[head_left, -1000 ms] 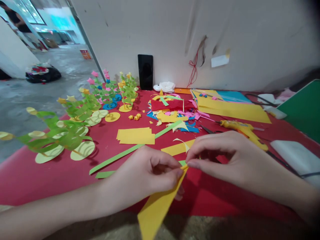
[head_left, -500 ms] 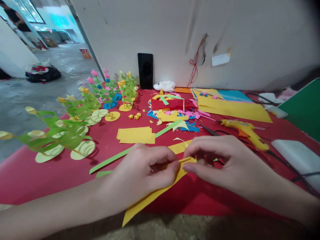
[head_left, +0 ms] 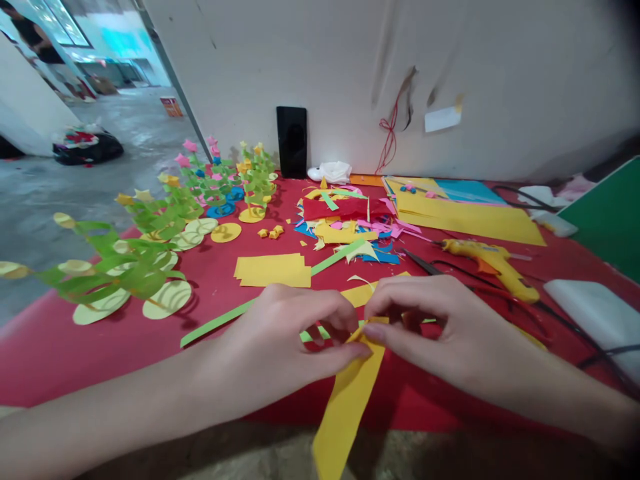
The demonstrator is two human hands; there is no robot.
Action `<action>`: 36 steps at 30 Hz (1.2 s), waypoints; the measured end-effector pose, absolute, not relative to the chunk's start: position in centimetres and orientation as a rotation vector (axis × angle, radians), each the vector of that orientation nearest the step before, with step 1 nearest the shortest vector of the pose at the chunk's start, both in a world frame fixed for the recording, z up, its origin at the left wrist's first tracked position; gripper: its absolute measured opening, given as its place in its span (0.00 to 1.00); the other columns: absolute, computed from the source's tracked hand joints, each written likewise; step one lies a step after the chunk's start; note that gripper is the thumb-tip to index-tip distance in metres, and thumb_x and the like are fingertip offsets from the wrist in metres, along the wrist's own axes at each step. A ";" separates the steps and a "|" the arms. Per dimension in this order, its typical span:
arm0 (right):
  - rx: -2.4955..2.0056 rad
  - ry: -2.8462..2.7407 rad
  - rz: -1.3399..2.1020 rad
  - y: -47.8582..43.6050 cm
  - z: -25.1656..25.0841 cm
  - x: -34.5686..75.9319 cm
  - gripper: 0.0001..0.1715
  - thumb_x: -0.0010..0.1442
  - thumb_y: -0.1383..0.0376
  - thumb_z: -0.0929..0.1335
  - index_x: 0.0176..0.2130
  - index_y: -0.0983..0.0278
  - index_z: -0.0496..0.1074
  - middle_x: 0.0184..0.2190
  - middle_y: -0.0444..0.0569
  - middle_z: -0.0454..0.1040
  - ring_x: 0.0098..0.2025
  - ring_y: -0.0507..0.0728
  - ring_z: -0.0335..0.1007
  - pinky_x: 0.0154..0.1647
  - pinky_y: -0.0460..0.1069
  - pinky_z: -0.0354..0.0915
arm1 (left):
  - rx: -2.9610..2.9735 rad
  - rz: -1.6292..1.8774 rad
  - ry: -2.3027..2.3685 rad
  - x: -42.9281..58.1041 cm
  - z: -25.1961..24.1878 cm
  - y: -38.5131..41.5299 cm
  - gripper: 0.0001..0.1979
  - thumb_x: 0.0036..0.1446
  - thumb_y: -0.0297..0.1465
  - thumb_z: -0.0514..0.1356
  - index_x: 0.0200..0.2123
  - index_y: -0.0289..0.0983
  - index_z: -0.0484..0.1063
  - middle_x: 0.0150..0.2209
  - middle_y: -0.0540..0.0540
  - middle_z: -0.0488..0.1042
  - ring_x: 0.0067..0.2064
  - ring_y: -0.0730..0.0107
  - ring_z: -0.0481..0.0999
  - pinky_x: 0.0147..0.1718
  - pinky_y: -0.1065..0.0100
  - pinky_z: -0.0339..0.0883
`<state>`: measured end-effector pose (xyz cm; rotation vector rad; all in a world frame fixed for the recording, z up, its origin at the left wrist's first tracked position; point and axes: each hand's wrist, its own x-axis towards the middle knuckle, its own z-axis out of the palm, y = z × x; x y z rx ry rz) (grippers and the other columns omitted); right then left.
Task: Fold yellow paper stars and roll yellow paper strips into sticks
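A yellow paper strip (head_left: 350, 407) hangs from my fingers over the near edge of the red table, its folded upper end pinched between both hands. My left hand (head_left: 295, 333) grips that end from the left with thumb and forefinger. On the other side, the thumb and fingers of my right hand (head_left: 425, 327) press the same end. Part of the fold is hidden by the fingertips. Beyond the hands lie another yellow strip (head_left: 357, 294), a green paper strip (head_left: 220, 323) and a small stack of yellow paper rectangles (head_left: 273, 271).
Green paper plants (head_left: 135, 270) on round bases stand at the left. Paper scraps (head_left: 345, 230) are heaped mid-table, with scissors (head_left: 420, 261) and a yellow glue gun (head_left: 490, 263) to the right. A black phone (head_left: 291, 141) leans on the wall. A person (head_left: 35, 40) stands far left.
The yellow strip has swung from slanting down-left to hanging almost straight down toward me. Both hands have shifted slightly around its folded end and still hold it.
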<state>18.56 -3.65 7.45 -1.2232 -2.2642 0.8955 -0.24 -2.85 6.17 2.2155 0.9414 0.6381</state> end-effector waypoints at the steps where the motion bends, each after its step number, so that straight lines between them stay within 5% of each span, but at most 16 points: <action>1: -1.233 -2.270 0.884 -3.7 7.4 18.5 0.08 0.55 0.62 0.64 0.28 0.64 0.69 0.23 0.41 0.70 0.22 0.46 0.60 0.22 0.42 0.57 | 2.202 0.631 0.958 -0.3 6.1 -2.9 0.06 0.52 0.32 0.57 0.26 0.36 0.69 0.23 0.53 0.73 0.24 0.80 0.71 0.24 0.81 0.63; 9: -1.319 -2.284 0.838 -3.0 7.4 18.7 0.09 0.54 0.64 0.64 0.24 0.64 0.64 0.20 0.40 0.65 0.22 0.47 0.59 0.22 0.42 0.57 | 1.800 0.535 1.078 -0.3 6.0 -2.4 0.11 0.55 0.31 0.52 0.29 0.35 0.72 0.23 0.51 0.73 0.26 0.75 0.71 0.23 0.77 0.64; 15: -1.309 -2.330 0.805 -3.2 7.4 18.6 0.13 0.58 0.63 0.61 0.24 0.64 0.62 0.20 0.41 0.64 0.23 0.48 0.59 0.22 0.43 0.55 | 1.689 0.593 1.081 -0.2 5.8 -2.1 0.09 0.49 0.35 0.60 0.24 0.35 0.70 0.21 0.54 0.68 0.23 0.80 0.66 0.20 0.80 0.60; 36: -1.276 -2.416 0.599 -3.3 7.3 19.2 0.14 0.58 0.63 0.61 0.22 0.64 0.59 0.17 0.38 0.60 0.20 0.46 0.55 0.20 0.43 0.53 | 1.312 0.665 1.063 -0.1 6.4 -1.3 0.01 0.44 0.29 0.64 0.23 0.39 0.77 0.21 0.54 0.76 0.23 0.80 0.72 0.24 0.82 0.68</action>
